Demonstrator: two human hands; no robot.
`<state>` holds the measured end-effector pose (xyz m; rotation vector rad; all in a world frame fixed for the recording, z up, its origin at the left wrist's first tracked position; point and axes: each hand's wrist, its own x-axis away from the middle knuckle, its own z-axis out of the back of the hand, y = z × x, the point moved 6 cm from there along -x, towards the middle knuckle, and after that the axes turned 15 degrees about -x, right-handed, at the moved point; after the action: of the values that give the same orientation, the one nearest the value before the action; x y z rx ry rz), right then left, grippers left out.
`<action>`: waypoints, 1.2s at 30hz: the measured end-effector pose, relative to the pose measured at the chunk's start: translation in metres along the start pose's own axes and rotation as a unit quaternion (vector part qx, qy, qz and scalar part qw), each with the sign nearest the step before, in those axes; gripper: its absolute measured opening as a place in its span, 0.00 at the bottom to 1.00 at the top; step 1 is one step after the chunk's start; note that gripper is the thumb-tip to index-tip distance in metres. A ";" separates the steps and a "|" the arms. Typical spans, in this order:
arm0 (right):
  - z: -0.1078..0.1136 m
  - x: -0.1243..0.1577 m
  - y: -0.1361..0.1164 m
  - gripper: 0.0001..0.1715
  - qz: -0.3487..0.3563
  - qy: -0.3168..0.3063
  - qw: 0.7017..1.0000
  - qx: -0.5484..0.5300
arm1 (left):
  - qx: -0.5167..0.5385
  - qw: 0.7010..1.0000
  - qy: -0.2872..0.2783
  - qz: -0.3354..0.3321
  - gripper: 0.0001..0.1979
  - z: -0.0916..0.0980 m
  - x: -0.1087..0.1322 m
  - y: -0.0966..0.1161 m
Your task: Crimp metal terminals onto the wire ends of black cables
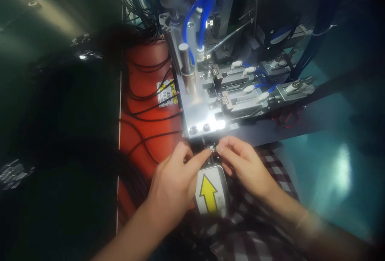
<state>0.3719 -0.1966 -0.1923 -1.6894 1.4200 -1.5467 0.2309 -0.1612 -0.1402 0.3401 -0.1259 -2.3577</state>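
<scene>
Both hands meet in front of a metal machine head (200, 110), just beyond a white cover with a yellow arrow (208, 192). Between the fingertips is a small shiny metal part (213, 148) with a bit of red by it; its kind is too small to make out. My left hand (177, 172) reaches it with the thumb stretched along its left side, the other fingers curled and partly hidden. My right hand (240, 158) pinches at its right side, thumb and forefinger together. Exactly which fingers bear on the part cannot be told.
Black cables (147, 114) run over an orange surface (150, 80) at left, beside a warning label (167, 93). Blue air hoses (207, 8) hang above the machine. Pneumatic cylinders with white fittings (249, 89) extend to the right. A dark bundle of cables lies at the lower left.
</scene>
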 end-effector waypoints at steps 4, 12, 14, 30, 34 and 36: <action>0.000 0.000 -0.002 0.13 0.007 0.002 1.000 0.002 | 0.002 1.000 0.005 0.001 0.17 0.001 -0.001 0.001; 0.002 0.000 0.001 0.11 0.017 0.000 1.000 0.014 | 0.005 1.000 -0.008 0.004 0.18 -0.001 0.001 -0.001; 0.003 0.001 0.000 0.11 0.023 0.000 0.999 0.031 | 0.004 1.000 -0.005 0.004 0.18 0.000 0.001 -0.001; 0.009 0.001 -0.001 0.17 -0.008 0.005 1.000 -0.008 | 0.000 1.000 -0.004 0.007 0.17 0.000 -0.001 0.000; 0.010 0.004 0.000 0.17 0.005 0.014 1.000 0.014 | -0.001 1.000 -0.003 0.003 0.17 0.001 -0.001 0.000; 0.010 0.004 0.000 0.15 0.020 0.025 0.999 0.036 | 0.001 1.000 -0.002 0.001 0.18 0.001 -0.001 0.001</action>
<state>0.3799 -0.2033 -0.1932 -1.5807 1.3974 -1.6085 0.2319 -0.1608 -0.1392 0.3363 -0.1308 -2.3556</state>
